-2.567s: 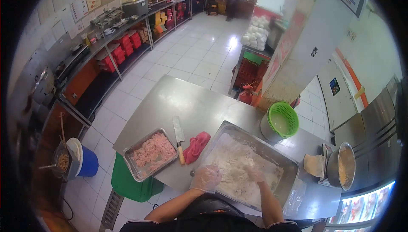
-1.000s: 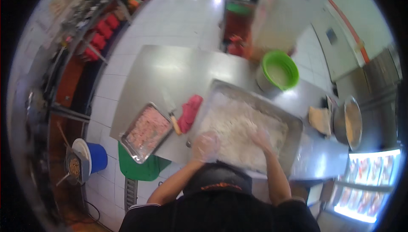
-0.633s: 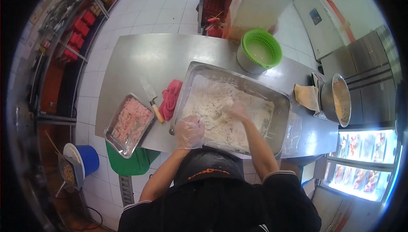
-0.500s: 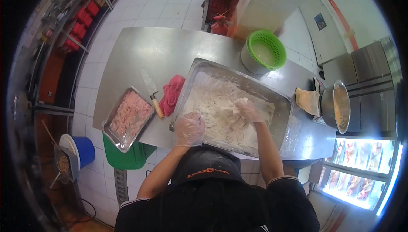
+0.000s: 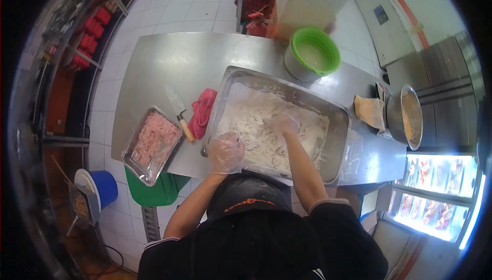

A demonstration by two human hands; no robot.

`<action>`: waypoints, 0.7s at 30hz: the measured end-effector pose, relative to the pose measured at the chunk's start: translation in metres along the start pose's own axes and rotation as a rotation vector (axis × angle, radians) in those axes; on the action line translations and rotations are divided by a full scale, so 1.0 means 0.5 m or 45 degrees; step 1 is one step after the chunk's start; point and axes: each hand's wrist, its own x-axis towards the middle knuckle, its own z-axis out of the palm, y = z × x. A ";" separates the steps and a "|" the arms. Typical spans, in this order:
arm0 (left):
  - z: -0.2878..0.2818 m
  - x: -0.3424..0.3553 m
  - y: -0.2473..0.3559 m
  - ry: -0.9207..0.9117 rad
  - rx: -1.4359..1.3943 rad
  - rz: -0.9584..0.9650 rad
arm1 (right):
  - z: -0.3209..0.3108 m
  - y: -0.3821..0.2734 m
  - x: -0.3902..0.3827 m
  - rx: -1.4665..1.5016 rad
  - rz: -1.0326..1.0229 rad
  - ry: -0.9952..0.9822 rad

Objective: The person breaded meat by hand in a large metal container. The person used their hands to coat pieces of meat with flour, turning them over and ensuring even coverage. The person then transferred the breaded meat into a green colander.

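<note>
A deep metal tray (image 5: 339, 121) holds white flour with lumpy coated pieces (image 5: 256, 126) in it. At its near left corner, my left hand (image 5: 227, 152), in a clear plastic glove, is closed over the rim. My right hand (image 5: 285, 123), gloved the same way, reaches down into the middle of the flour. Its fingertips are buried or blurred there, so what they hold cannot be made out. To the left, a smaller metal tray (image 5: 132, 163) carries raw pink meat pieces (image 5: 156, 136).
Between the trays lie a wooden-handled knife (image 5: 182, 118) and a red cloth (image 5: 202, 111). Behind the flour tray stands a pot with a green basket (image 5: 328, 57). A metal bowl (image 5: 412, 118) and a paper bag (image 5: 369, 112) are at the right. A green bin (image 5: 154, 187) sits below the table edge.
My right hand has moved slightly left and inward, lower into the flour. My left hand stays at the tray's near left corner. The whole view has shifted a little.
</note>
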 end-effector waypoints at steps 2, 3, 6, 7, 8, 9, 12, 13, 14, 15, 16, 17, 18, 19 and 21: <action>-0.006 0.012 0.019 0.001 -0.049 0.044 | 0.100 0.078 0.041 -0.089 -0.038 -0.065; -0.004 0.019 0.030 0.016 -0.093 0.047 | 0.137 0.136 0.062 -0.069 -0.098 -0.073; -0.014 0.000 0.004 0.028 -0.048 -0.023 | 0.039 0.138 0.087 1.113 -0.289 -0.573; -0.006 0.003 0.008 0.031 -0.059 -0.035 | 0.023 0.161 0.086 1.097 -0.290 -0.581; 0.003 0.012 0.012 0.052 -0.051 -0.022 | 0.008 0.182 0.083 0.861 -0.253 -0.470; 0.005 0.012 0.010 0.060 -0.037 -0.003 | 0.003 0.194 0.065 0.636 -0.208 -0.360; -0.010 0.006 -0.003 0.080 -0.025 0.007 | -0.131 0.151 0.004 0.720 -0.289 -0.551; -0.008 0.006 -0.001 0.081 -0.029 0.006 | -0.153 0.142 0.003 0.716 -0.289 -0.551; -0.007 0.006 -0.003 0.076 -0.037 0.022 | -0.168 0.126 0.005 0.344 -0.251 -0.491; -0.007 0.009 -0.001 0.068 -0.050 0.053 | -0.148 0.124 -0.004 0.163 -0.217 -0.446; -0.009 0.006 -0.003 0.066 -0.047 0.058 | -0.123 0.113 -0.008 -0.019 -0.194 -0.415; 0.002 0.010 0.001 0.062 -0.060 0.057 | -0.036 0.139 -0.025 0.114 -0.262 -0.209; 0.003 0.006 0.000 0.074 -0.046 0.036 | 0.011 0.125 -0.040 0.188 -0.313 -0.106; 0.006 0.004 0.001 0.076 -0.049 0.041 | 0.053 0.116 -0.058 0.255 -0.360 0.001; 0.005 0.001 -0.002 0.021 -0.047 0.001 | 0.073 0.080 -0.080 0.343 -0.167 -0.159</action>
